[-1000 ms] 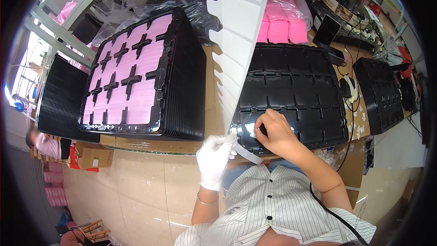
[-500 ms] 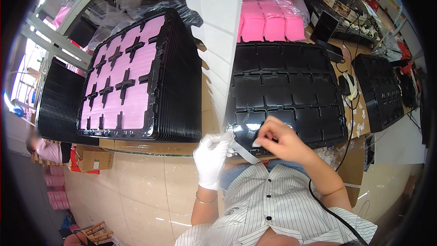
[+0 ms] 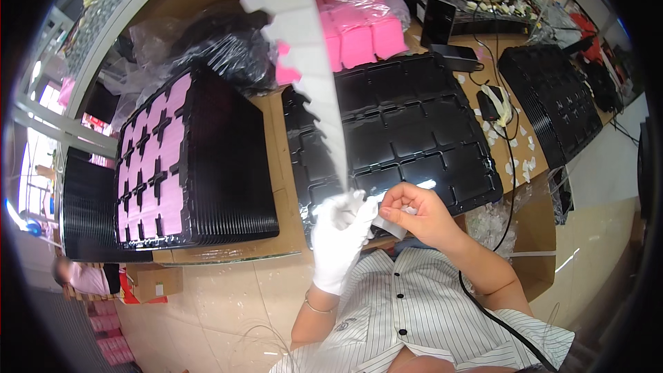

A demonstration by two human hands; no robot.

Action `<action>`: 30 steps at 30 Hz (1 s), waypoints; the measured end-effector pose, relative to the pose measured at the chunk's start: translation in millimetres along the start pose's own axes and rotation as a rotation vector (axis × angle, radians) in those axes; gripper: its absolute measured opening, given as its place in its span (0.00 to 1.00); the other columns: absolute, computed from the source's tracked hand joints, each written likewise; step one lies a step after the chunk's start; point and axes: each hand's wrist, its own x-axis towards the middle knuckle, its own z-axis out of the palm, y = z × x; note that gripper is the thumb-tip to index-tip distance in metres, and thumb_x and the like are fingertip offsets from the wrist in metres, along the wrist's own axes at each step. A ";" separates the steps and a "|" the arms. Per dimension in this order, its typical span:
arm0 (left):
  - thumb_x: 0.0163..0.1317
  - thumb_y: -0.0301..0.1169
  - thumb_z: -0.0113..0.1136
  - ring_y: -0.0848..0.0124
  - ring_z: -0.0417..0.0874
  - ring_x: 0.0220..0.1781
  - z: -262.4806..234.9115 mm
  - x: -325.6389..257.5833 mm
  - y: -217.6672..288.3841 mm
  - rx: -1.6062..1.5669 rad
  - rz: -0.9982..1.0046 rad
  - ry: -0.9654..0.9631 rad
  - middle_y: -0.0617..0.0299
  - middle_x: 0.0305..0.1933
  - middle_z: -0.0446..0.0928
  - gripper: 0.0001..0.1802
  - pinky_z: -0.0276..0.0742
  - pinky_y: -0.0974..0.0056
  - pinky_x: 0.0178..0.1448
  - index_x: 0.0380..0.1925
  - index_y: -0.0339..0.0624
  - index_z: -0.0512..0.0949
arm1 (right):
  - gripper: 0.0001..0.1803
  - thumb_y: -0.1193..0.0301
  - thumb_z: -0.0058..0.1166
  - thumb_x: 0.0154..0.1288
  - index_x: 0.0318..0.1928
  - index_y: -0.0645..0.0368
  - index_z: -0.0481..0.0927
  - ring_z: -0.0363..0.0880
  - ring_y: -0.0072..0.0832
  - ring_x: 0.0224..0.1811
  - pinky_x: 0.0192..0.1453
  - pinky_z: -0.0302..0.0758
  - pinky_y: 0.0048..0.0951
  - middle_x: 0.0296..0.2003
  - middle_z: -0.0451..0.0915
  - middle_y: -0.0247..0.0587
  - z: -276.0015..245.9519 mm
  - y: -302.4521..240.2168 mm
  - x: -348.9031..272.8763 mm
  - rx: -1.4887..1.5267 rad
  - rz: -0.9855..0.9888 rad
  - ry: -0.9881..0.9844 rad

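Observation:
My left hand (image 3: 337,235), in a white glove, is closed on a long white strip (image 3: 304,52) with a notched edge. The strip rises from my fingers toward the top of the view, and a short pale end of it (image 3: 391,227) shows below my hands. Bare and pinched, my right hand (image 3: 419,215) is close beside the gloved fingertips; what lies between its fingers is too small to make out. Beneath and beyond both hands lies a black plastic tray (image 3: 431,135) with moulded compartments.
At left stands a tall stack of black trays (image 3: 231,166), pink foam sheets (image 3: 148,166) in its top. Wrapped pink foam (image 3: 362,24) sits behind the middle tray. More black trays (image 3: 552,107), a cable (image 3: 512,179) and white scraps (image 3: 521,159) are at right. Another person (image 3: 90,278) is far left.
My right hand has come left and now pinches close to my gloved fingers. The strip's top has swung left. The whole view has shifted and turned.

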 end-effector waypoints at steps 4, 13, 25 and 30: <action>0.62 0.25 0.70 0.81 0.81 0.27 14.0 7.7 4.5 0.107 0.117 -0.028 0.60 0.32 0.83 0.09 0.78 0.75 0.31 0.38 0.33 0.79 | 0.06 0.73 0.63 0.66 0.40 0.61 0.80 0.72 0.10 0.31 0.40 0.72 0.18 0.28 0.78 0.23 -20.0 -6.7 -16.9 -0.180 -0.049 0.079; 0.62 0.24 0.69 0.78 0.82 0.27 42.4 22.4 -10.3 0.103 0.077 -0.001 0.57 0.32 0.85 0.08 0.79 0.74 0.33 0.30 0.34 0.78 | 0.07 0.78 0.68 0.54 0.33 0.60 0.82 0.74 0.33 0.23 0.27 0.72 0.30 0.24 0.75 0.38 -35.6 -3.7 -38.2 -0.772 -0.786 0.074; 0.61 0.23 0.69 0.80 0.80 0.26 39.6 24.8 -9.5 0.088 0.029 0.001 0.59 0.33 0.84 0.08 0.77 0.76 0.32 0.39 0.34 0.80 | 0.07 0.72 0.64 0.56 0.30 0.62 0.80 0.81 0.45 0.35 0.40 0.76 0.41 0.30 0.80 0.45 -109.9 -33.6 -26.8 -1.086 -0.112 0.524; 0.61 0.23 0.69 0.79 0.80 0.26 34.6 25.2 -13.9 0.066 0.026 -0.022 0.59 0.33 0.84 0.09 0.77 0.75 0.33 0.39 0.34 0.80 | 0.09 0.70 0.65 0.55 0.30 0.61 0.79 0.81 0.44 0.34 0.39 0.77 0.40 0.30 0.80 0.44 -110.2 -28.4 -24.4 -1.170 -0.132 0.525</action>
